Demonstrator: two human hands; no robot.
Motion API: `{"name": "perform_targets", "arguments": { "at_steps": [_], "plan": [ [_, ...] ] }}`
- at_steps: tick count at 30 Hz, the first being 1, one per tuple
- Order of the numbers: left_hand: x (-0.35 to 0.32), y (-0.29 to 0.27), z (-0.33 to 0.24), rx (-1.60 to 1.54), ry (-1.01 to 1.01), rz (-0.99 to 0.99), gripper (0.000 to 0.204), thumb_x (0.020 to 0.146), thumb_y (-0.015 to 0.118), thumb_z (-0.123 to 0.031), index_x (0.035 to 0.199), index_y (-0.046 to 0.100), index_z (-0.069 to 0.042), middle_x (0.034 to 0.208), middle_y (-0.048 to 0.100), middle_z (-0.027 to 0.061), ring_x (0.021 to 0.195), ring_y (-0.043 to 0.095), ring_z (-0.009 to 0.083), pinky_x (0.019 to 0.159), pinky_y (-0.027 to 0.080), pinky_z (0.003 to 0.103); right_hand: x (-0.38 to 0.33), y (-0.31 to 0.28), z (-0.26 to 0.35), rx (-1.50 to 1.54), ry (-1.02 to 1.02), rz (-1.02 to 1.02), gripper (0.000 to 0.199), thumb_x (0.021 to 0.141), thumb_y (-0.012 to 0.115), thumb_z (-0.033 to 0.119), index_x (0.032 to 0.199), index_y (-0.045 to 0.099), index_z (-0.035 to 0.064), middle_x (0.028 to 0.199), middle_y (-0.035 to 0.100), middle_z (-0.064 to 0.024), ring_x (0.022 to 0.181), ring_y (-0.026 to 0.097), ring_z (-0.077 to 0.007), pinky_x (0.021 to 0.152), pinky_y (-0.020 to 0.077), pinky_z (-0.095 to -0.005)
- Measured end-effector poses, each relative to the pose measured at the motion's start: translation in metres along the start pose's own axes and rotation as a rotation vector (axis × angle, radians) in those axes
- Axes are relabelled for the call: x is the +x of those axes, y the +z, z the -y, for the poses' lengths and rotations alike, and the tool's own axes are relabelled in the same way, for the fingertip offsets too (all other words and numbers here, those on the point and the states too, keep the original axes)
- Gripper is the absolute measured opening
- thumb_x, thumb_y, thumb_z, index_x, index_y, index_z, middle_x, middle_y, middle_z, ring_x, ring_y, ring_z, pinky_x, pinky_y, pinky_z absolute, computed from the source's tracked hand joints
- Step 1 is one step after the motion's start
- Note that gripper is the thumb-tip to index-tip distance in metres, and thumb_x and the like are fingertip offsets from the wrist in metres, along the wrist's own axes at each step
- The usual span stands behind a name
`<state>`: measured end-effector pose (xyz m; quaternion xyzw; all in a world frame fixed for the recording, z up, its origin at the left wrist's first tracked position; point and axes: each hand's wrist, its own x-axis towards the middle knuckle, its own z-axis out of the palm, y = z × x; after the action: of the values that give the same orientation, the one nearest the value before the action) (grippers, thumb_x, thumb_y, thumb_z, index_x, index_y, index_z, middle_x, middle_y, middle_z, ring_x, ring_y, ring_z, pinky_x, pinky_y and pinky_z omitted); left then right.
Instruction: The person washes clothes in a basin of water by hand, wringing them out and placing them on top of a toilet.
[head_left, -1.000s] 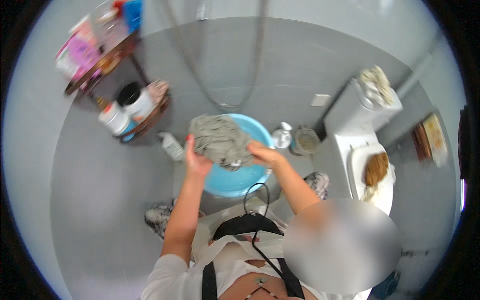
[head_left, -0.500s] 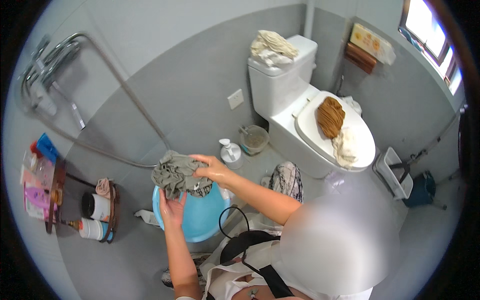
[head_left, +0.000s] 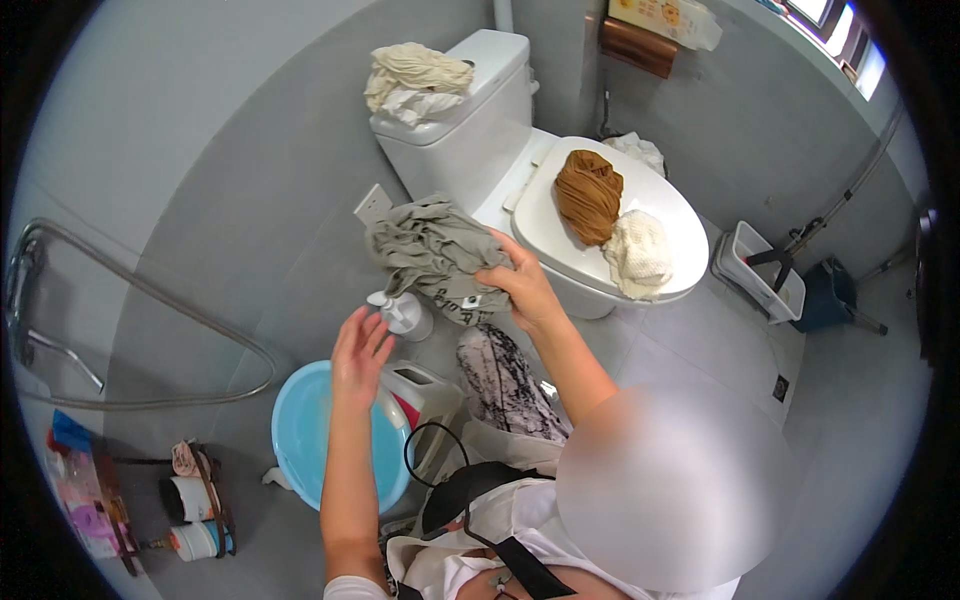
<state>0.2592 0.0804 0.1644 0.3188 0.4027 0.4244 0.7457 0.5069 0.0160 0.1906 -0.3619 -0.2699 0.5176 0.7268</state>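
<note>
My right hand (head_left: 518, 280) grips a crumpled grey-green garment (head_left: 437, 250) with dark lettering, held up in front of the toilet (head_left: 553, 203). My left hand (head_left: 362, 350) is apart from the cloth, fingers spread, above the far edge of a light blue basin (head_left: 300, 425). A white pump bottle (head_left: 404, 318) stands on the floor just beyond that hand. On the closed toilet lid lie a bunched brown cloth (head_left: 590, 196) and a cream knitted cloth (head_left: 639, 252).
Cream and white cloths (head_left: 415, 80) lie on the toilet tank. A large white jug (head_left: 430, 392) stands beside the basin. The shower hose (head_left: 170, 300) loops along the left wall, above a shelf of bottles (head_left: 195, 510). At right are a white bin (head_left: 757, 272) and dark bucket (head_left: 828, 293).
The grey-green garment has moved right and away from above the basin, toward the toilet. My left hand has let go of it; my right hand keeps hold. The view has turned to the right.
</note>
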Motion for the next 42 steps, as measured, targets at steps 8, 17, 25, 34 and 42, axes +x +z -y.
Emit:
{"name": "perform_targets", "arguments": {
  "at_steps": [8,17,25,34,42],
  "plan": [
    [0.039,0.110,0.048,-0.041,-0.316,0.365,0.058,0.082,0.051,-0.052,0.122,0.044,-0.011,0.116,0.050,0.0095,0.110,0.047,0.0251,0.092,0.037,0.045,-0.009,-0.036,-0.008,-0.906,-0.505,-0.059,0.051,0.065,0.061,0.004,0.115,0.054,0.0082,0.119,0.050,-0.0164,0.108,0.049,-0.0314,0.091,0.0387,-0.0361],
    [0.078,0.106,0.071,-0.284,-0.398,0.187,0.035,0.080,0.054,-0.020,0.110,0.051,-0.002,0.104,0.058,0.0114,0.095,0.057,0.0260,0.084,0.046,0.040,0.004,-0.081,0.016,-0.688,-0.274,-0.216,0.034,0.074,0.062,0.009,0.107,0.058,0.0051,0.104,0.061,-0.0111,0.098,0.056,-0.0271,0.089,0.0419,-0.0354],
    [0.101,0.117,0.083,-0.174,-0.262,0.195,0.046,0.074,0.060,-0.009,0.117,0.045,-0.001,0.105,0.056,0.0096,0.095,0.056,0.0238,0.084,0.046,0.038,0.081,-0.159,0.025,-1.915,-0.116,-0.701,0.088,0.058,0.076,0.025,0.133,0.030,0.0158,0.138,0.020,-0.0243,0.121,0.029,-0.0425,0.092,0.0371,-0.0439],
    [0.112,0.148,0.080,0.055,-0.167,0.177,0.052,0.072,0.061,-0.007,0.121,0.042,-0.003,0.109,0.054,0.0092,0.097,0.053,0.0211,0.084,0.043,0.033,0.134,-0.239,0.047,-1.168,-0.124,-0.629,0.076,0.055,0.071,0.018,0.126,0.044,0.0109,0.111,0.055,-0.0187,0.096,0.056,-0.0328,0.081,0.0461,-0.0382],
    [0.140,0.155,0.089,0.105,-0.164,0.190,0.047,0.073,0.061,-0.006,0.117,0.045,-0.002,0.105,0.056,0.0093,0.090,0.057,0.0209,0.078,0.046,0.032,0.074,-0.182,0.115,-0.314,-0.567,-0.646,0.067,0.067,0.063,0.000,0.128,0.035,-0.0028,0.113,0.050,-0.0155,0.099,0.053,-0.0241,0.084,0.0438,-0.0317]
  ]
}}
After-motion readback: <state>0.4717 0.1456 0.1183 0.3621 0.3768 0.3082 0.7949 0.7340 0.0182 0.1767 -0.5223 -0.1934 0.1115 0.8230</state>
